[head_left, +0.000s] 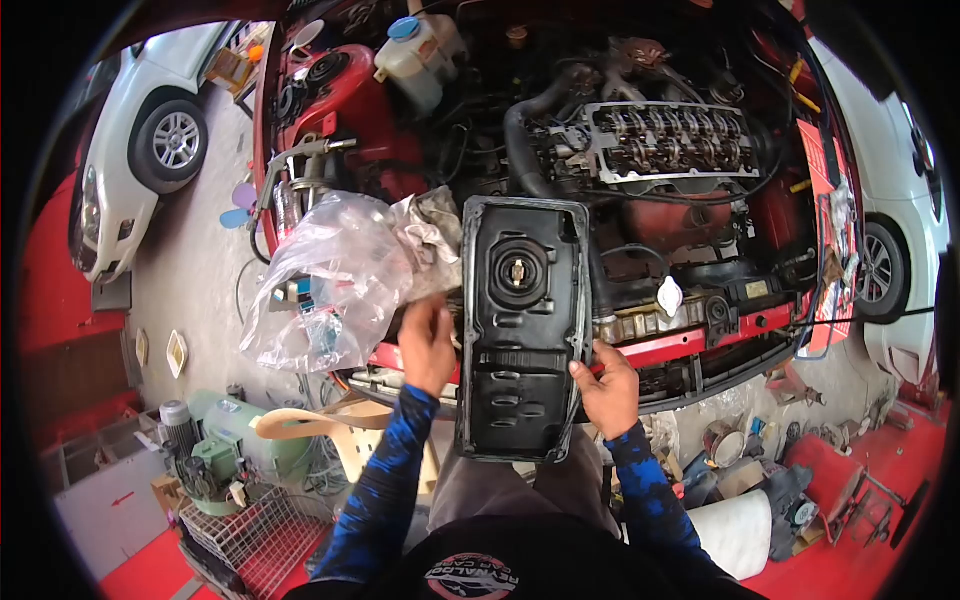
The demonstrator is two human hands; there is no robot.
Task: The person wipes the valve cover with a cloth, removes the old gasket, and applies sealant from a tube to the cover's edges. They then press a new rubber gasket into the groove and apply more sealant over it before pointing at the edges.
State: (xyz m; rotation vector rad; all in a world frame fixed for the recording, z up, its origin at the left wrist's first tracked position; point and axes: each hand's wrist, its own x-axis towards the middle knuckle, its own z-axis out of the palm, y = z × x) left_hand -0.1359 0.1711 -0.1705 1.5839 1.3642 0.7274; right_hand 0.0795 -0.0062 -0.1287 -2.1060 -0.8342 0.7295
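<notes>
A black rectangular cover (525, 330) with a pale rim is held upright lengthwise in front of my body, its hollow inner side facing me. My right hand (608, 388) grips its right edge, thumb on the rim. Just left of the cover is my left hand (427, 345), near a crumpled cloth (432, 235); its fingers are partly blurred, and whether they hold anything is unclear. A clear plastic bag (325, 285) lies beside the cloth. Behind the cover, the engine (675, 142) shows its exposed valve gear.
A white reservoir with a blue cap (420, 60) stands at the upper left of the engine bay. The red front crossbar (690, 345) runs behind my right hand. A plastic chair (345, 430) and green compressor (225, 435) are at lower left.
</notes>
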